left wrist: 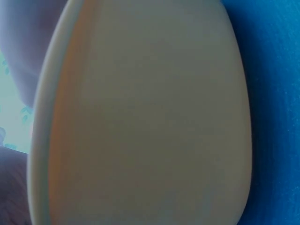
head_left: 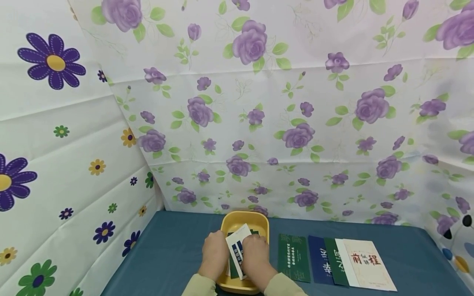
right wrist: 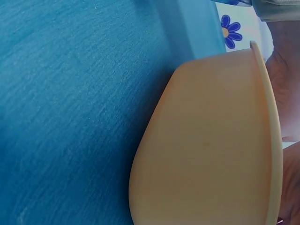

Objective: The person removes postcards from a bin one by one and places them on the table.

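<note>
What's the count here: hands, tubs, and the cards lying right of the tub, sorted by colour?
Hands: 2
Yellow tub: 1
Green cards: 2
Blue card: 1
White card: 1
Cream card: 1
Total: 8, leaving out the cards inside the tub, which overlap too much to count.

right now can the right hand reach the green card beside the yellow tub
Probably yes: the green card lies uncovered beside the yellow tub, near the right hand, though that hand seems to hold a white card.

White card (head_left: 235, 241) partly hidden by right hand (head_left: 255, 253), yellow tub (left wrist: 154, 112) cropped in left wrist view
</note>
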Demonstrator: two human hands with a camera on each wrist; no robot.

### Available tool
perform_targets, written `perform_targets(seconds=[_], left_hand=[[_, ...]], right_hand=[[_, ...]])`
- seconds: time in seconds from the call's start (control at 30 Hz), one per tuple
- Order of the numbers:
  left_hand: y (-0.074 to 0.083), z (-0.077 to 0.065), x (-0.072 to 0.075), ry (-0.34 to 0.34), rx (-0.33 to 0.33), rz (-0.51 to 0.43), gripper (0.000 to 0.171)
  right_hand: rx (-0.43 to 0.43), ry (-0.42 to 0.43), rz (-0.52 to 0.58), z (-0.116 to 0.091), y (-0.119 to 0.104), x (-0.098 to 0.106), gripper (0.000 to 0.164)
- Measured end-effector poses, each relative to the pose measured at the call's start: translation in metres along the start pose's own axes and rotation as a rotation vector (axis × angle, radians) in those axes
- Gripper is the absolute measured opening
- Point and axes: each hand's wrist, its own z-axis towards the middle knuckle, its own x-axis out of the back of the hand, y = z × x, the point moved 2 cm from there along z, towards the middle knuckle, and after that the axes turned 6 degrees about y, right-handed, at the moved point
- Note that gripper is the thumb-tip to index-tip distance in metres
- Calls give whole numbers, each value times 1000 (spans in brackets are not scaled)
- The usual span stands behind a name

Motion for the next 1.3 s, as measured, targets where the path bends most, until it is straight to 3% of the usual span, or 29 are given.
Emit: perform_targets(seconds=[0.2, 0.43, 0.57, 0.77, 0.93, 1.17, 1.3], left_hand=[[0, 0, -1, 10, -6, -2, 9], [0, -1, 0, 12, -26, 4, 6], [1, 0, 0, 12, -17, 7, 7], [1, -1, 1, 22, -9, -1, 10], [1, -1, 0, 13, -15, 6, 11], [0, 0, -1, 1, -7, 4, 9], [0, 0, -1, 22, -17, 17, 8]], right_hand=[[8, 48, 76, -1, 5, 6, 17], [39, -55, 168, 1, 14, 18, 18], [52, -68, 223, 3, 21, 22, 13], [46, -39, 333, 1, 30, 29, 15], [14, -71, 438, 1, 38, 33, 15], [-59, -116, 552, 7, 51, 36, 45], [-76, -90, 563, 9, 58, 38, 46]])
